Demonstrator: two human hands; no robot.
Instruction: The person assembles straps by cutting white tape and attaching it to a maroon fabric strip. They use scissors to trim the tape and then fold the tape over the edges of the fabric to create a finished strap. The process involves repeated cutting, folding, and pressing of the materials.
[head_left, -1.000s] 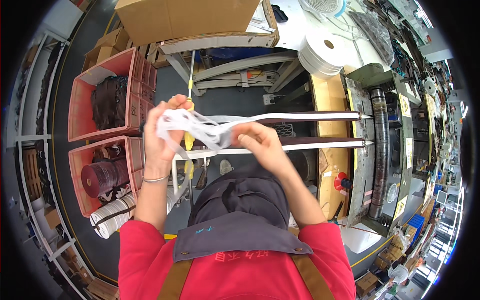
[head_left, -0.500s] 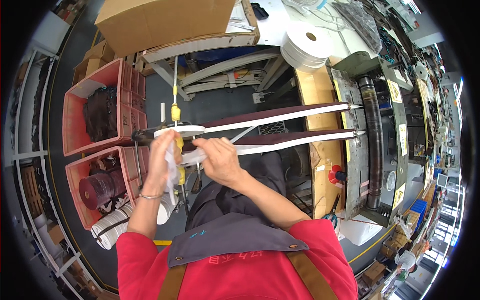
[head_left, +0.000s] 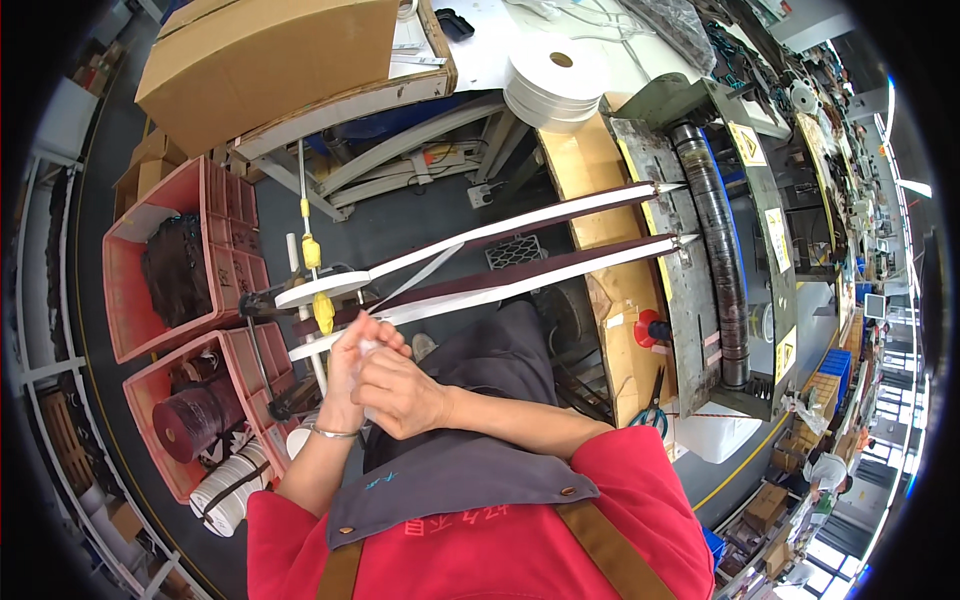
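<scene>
My left hand [head_left: 349, 372] and my right hand [head_left: 402, 395] are together above my apron. Their fingers are closed on a crumpled piece of thin white film [head_left: 368, 347], mostly hidden by the fingers. Just beyond my fingertips is a white reel [head_left: 322, 289] on a rod wrapped with yellow tape [head_left: 312, 252]. Two white ribbons [head_left: 520, 223] laid along maroon bands [head_left: 580, 263] stretch right, to pointed guides at the machine. A narrow pale strip [head_left: 425, 270] slants from the ribbons toward my left fingertips; whether my hand grips it, I cannot make out.
Pink crates [head_left: 110, 290] holding dark material and a maroon roll stand on the left. A cardboard box [head_left: 265, 75] sits on the far bench. Stacked white rolls [head_left: 560, 80] lie beyond the machine's dark roller [head_left: 715, 250]. Scissors [head_left: 652, 410] rest at the wooden tray.
Both hands have drawn back from the reel toward my body and come together, gathering the film into a wad. The view has shifted, so the machine and crates sit further left.
</scene>
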